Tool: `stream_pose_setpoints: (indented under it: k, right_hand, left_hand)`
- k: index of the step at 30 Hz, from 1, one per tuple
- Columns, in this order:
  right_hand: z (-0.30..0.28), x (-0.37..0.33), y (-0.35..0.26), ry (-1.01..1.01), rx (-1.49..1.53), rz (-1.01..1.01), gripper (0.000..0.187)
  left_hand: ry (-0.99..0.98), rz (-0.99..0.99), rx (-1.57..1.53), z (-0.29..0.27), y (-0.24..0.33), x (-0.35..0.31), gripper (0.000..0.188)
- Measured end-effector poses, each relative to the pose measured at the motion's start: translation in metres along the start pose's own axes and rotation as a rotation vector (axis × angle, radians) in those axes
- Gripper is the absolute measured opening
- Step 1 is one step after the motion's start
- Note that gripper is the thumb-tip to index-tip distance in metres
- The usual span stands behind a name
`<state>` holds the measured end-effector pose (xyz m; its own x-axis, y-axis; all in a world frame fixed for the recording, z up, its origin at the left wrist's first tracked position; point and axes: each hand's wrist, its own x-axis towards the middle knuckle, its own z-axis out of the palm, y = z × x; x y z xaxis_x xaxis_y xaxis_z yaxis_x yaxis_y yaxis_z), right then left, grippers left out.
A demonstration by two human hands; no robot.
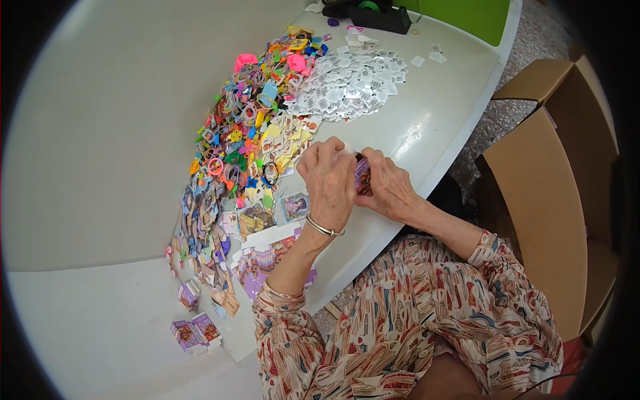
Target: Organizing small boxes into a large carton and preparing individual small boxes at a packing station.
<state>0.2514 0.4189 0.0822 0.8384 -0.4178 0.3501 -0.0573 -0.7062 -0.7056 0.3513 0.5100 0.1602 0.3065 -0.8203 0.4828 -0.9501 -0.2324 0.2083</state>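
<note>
A small purple printed carton (362, 176) is held between my two hands above the table, largely covered by fingers. My left hand (328, 183), with a silver bangle at the wrist, closes on its left side with bent fingers. From the right, my right hand (390, 187) grips the carton, thumb below and fingers above. Under my left forearm lies a stack of flat purple cartons (257, 272). Two picture cards, a yellowish card (256, 219) and a bluish card (295, 207), rest beside my left wrist.
A long heap of colourful small toys (250, 113) runs along the panel, with a pile of white paper squares (350, 83) behind. Folded-up purple cartons (196, 333) stand at lower left. A black tape dispenser (373, 17) sits at the back; an open cardboard box (543, 193) is at right.
</note>
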Motion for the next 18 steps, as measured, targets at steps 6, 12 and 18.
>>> stream_pose_setpoints:
  k: [6, 12, 18]
  right_hand:
    - [0.0, 0.002, 0.004, 0.089, 0.005, -0.07, 0.094]
    - [-0.003, 0.0, 0.003, -0.01, -0.039, -0.012, 0.09]
    - [-0.008, 0.003, 0.003, -0.018, -0.055, -0.059, 0.083]
  left_hand:
    - [-0.011, -0.033, -0.044, 0.008, 0.002, 0.0, 0.009]
    - [-0.007, -0.135, -0.296, 0.012, -0.016, -0.016, 0.024]
    - [0.058, -0.769, -1.017, -0.001, -0.029, -0.039, 0.025]
